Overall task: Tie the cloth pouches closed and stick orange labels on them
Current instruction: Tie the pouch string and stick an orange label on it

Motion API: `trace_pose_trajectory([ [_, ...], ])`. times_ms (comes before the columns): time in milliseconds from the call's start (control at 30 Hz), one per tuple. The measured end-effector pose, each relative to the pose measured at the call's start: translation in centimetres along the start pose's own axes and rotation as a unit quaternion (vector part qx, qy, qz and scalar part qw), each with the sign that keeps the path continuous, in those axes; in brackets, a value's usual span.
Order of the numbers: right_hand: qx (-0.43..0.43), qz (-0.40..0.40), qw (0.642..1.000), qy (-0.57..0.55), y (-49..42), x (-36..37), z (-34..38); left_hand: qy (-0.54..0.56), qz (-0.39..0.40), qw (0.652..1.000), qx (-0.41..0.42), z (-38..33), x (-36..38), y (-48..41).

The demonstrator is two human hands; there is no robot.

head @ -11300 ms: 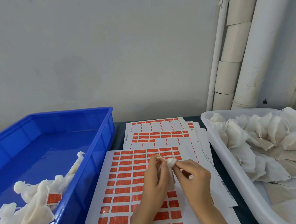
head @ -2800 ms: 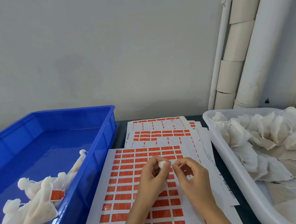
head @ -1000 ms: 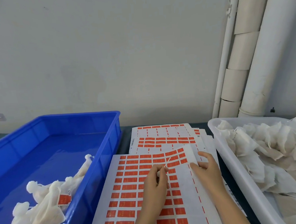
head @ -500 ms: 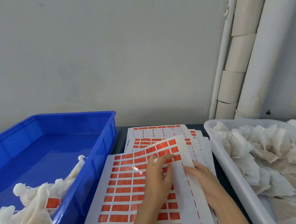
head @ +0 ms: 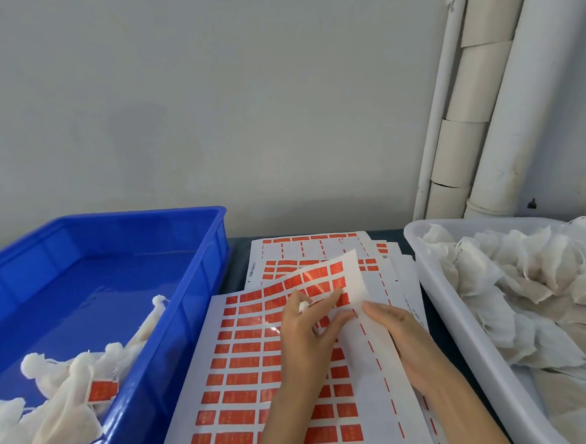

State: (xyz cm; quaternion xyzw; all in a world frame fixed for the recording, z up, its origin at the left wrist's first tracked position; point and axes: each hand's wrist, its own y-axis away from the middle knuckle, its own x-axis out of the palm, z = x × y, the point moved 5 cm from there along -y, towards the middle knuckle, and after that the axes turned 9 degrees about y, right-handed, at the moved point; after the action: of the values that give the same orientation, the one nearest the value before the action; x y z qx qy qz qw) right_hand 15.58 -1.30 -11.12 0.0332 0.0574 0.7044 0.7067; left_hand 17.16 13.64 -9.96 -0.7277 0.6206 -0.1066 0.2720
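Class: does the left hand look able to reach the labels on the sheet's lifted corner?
Probably yes: the left hand, gripping a pouch, lies beside those labels; the right hand props the sheet up.

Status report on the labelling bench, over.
Left hand grips pouch, mostly hidden in palm; fingertips at an orange label. Right hand flat under label sheet, corner curled up. Nothing in the way.
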Motion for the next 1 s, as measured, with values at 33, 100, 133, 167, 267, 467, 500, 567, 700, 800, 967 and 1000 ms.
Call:
trace_pose_trajectory([
  [33,-0.002,-0.002,1.0,0.008,0.0,0.0,0.0,0.004,-0.001,1.0,-0.002,0.0,0.0,0.0],
  [100,-0.012,-0.015,1.0,0.022,-0.1,-0.1,0.2,0.009,-0.001,1.0,0.009,-0.1,0.0,0.0],
  [133,-0.013,-0.021,0.999,0.027,-0.1,-0.2,0.1,0.012,0.0,1.0,0.019,-0.3,0.1,0.1],
  [167,-0.011,-0.026,0.999,0.031,-0.2,-0.3,0.1,0.015,0.001,1.0,0.027,-0.4,0.1,0.2],
  [267,-0.01,-0.035,0.999,0.03,-0.1,-0.2,0.1,0.018,-0.002,0.999,0.044,-0.6,0.1,0.1],
  [467,-0.015,-0.036,0.998,0.042,0.3,0.2,0.5,-0.028,-0.01,0.993,0.113,-1.1,-0.4,0.3],
  [500,-0.014,-0.036,0.998,0.042,0.4,0.2,0.6,-0.043,-0.009,0.99,0.132,-1.2,-0.5,0.4],
  [567,-0.007,-0.035,0.998,0.043,0.5,0.3,0.7,-0.066,-0.005,0.985,0.16,-1.3,-0.5,0.4],
  [700,-0.004,-0.037,0.998,0.044,0.7,0.3,0.9,-0.092,0.007,0.979,0.179,-1.1,-0.4,0.4],
  [800,-0.003,-0.038,0.998,0.048,0.8,0.4,1.2,-0.092,0.014,0.98,0.173,-1.1,-0.4,0.4],
  [967,-0.005,-0.034,0.998,0.054,1.0,0.5,1.4,-0.068,0.013,0.987,0.146,-1.3,-0.4,0.2],
  [1000,-0.004,-0.034,0.998,0.054,1.0,0.5,1.4,-0.063,0.013,0.988,0.143,-1.4,-0.4,0.2],
])
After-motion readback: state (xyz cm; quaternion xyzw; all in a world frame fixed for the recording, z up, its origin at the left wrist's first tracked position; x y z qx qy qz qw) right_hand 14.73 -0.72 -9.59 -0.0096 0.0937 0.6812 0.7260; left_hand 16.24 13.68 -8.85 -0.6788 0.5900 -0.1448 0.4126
